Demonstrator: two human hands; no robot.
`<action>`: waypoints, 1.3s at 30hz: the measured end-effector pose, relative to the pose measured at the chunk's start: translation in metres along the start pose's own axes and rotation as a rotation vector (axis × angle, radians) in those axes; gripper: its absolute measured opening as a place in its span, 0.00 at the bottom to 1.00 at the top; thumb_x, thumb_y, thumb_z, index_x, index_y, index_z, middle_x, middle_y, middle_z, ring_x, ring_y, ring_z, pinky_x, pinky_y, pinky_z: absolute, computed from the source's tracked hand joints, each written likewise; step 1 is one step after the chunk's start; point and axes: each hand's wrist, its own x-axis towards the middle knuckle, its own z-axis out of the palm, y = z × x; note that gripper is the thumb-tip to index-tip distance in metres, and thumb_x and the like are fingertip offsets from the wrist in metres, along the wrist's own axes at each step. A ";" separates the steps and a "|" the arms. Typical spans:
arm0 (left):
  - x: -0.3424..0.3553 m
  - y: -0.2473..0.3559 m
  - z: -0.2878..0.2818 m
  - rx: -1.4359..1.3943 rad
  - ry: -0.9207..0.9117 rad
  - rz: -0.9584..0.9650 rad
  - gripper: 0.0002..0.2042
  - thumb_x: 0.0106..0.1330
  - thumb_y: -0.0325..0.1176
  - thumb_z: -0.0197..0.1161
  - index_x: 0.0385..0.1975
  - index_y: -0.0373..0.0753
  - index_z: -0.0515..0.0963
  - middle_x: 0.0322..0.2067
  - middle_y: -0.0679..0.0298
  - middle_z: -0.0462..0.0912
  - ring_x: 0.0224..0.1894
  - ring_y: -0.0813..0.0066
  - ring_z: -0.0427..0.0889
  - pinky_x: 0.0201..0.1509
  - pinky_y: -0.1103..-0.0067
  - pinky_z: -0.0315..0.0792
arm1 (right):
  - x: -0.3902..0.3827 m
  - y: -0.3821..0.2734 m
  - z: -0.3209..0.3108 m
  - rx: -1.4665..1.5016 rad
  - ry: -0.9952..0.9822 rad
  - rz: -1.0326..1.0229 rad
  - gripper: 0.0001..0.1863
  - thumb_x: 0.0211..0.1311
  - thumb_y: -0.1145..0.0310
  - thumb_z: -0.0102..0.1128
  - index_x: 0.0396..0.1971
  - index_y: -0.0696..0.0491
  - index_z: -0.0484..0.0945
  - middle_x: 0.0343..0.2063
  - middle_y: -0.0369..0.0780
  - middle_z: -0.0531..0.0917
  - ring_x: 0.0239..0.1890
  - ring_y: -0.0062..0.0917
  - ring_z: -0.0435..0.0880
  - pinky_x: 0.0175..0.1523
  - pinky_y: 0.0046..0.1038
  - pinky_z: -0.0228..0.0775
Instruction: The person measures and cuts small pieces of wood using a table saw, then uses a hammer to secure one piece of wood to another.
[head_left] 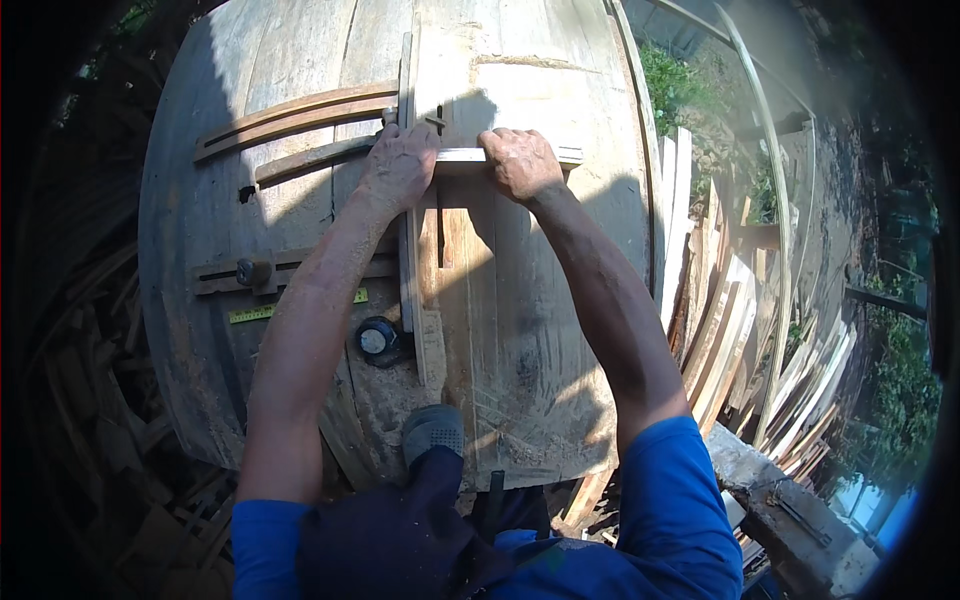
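My left hand [402, 165] is closed at the left end of a pale wooden strip [460, 156], close against the long wooden fence [408, 250]. Farther along the strip, my right hand [522, 163] is closed over it; the strip's right end sticks out past my knuckles. The strip lies crosswise on the plank table [560, 300], over a narrow dark slot [441, 240]. A small wood scrap [435, 121] rests just beyond my left hand. What my fingers do underneath is hidden.
Left of the fence lie slotted wooden bars [300, 115], a dark wooden handle [315, 160], a yellow measuring tape [298, 306] and a round black-and-white object [378, 338]. A grey shoe [435, 430] rests at the near edge. Sawn planks [735, 310] are heaped at the right.
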 end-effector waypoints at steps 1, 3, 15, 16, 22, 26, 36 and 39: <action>0.002 0.000 -0.001 0.000 0.004 0.000 0.10 0.64 0.29 0.56 0.43 0.40 0.79 0.40 0.59 0.78 0.47 0.66 0.81 0.55 0.69 0.68 | 0.001 0.001 0.000 -0.004 0.001 -0.001 0.10 0.52 0.70 0.62 0.34 0.49 0.74 0.31 0.42 0.83 0.40 0.38 0.85 0.48 0.42 0.72; 0.007 -0.002 -0.003 0.028 -0.046 0.005 0.10 0.64 0.30 0.56 0.43 0.40 0.78 0.40 0.59 0.79 0.47 0.65 0.81 0.56 0.66 0.68 | 0.003 0.005 0.000 -0.015 0.021 -0.010 0.10 0.51 0.71 0.63 0.34 0.50 0.75 0.30 0.42 0.83 0.40 0.38 0.85 0.48 0.42 0.73; 0.036 -0.024 0.001 -0.072 -0.053 -0.041 0.11 0.60 0.27 0.59 0.42 0.39 0.75 0.40 0.57 0.78 0.48 0.61 0.81 0.55 0.67 0.68 | 0.035 0.022 -0.001 -0.032 0.027 -0.031 0.09 0.49 0.72 0.63 0.33 0.51 0.79 0.31 0.44 0.84 0.40 0.38 0.86 0.47 0.40 0.75; 0.039 -0.028 0.001 -0.067 -0.028 -0.040 0.10 0.60 0.27 0.59 0.41 0.39 0.75 0.40 0.57 0.78 0.48 0.62 0.81 0.54 0.68 0.68 | 0.040 0.023 -0.001 -0.035 0.031 -0.035 0.09 0.49 0.72 0.63 0.33 0.51 0.79 0.31 0.44 0.84 0.40 0.38 0.86 0.47 0.40 0.75; 0.066 -0.040 -0.010 -0.029 -0.073 -0.176 0.25 0.63 0.28 0.61 0.62 0.37 0.71 0.55 0.55 0.75 0.55 0.61 0.79 0.57 0.66 0.70 | 0.058 0.034 0.005 -0.038 0.114 0.020 0.08 0.53 0.72 0.60 0.35 0.52 0.79 0.32 0.45 0.85 0.39 0.41 0.87 0.43 0.42 0.78; 0.052 -0.034 -0.051 -0.264 0.396 -0.202 0.34 0.64 0.28 0.65 0.72 0.43 0.63 0.62 0.53 0.70 0.56 0.53 0.78 0.58 0.63 0.73 | 0.008 0.065 -0.008 -0.010 0.059 0.359 0.10 0.58 0.69 0.62 0.40 0.50 0.81 0.35 0.47 0.87 0.40 0.46 0.88 0.44 0.45 0.79; -0.105 0.137 -0.118 -1.353 -0.098 -0.241 0.46 0.57 0.28 0.74 0.75 0.39 0.55 0.62 0.53 0.70 0.53 0.62 0.76 0.60 0.70 0.74 | -0.215 0.040 -0.119 1.432 -0.585 0.754 0.41 0.38 0.69 0.85 0.56 0.65 0.76 0.44 0.43 0.88 0.42 0.28 0.88 0.50 0.28 0.81; -0.134 0.144 -0.118 -1.364 -0.227 -0.137 0.51 0.55 0.31 0.77 0.78 0.40 0.50 0.62 0.55 0.71 0.49 0.68 0.74 0.59 0.72 0.74 | -0.251 0.000 -0.109 1.612 -0.700 0.824 0.39 0.37 0.79 0.81 0.56 0.65 0.76 0.45 0.43 0.87 0.47 0.28 0.87 0.56 0.27 0.78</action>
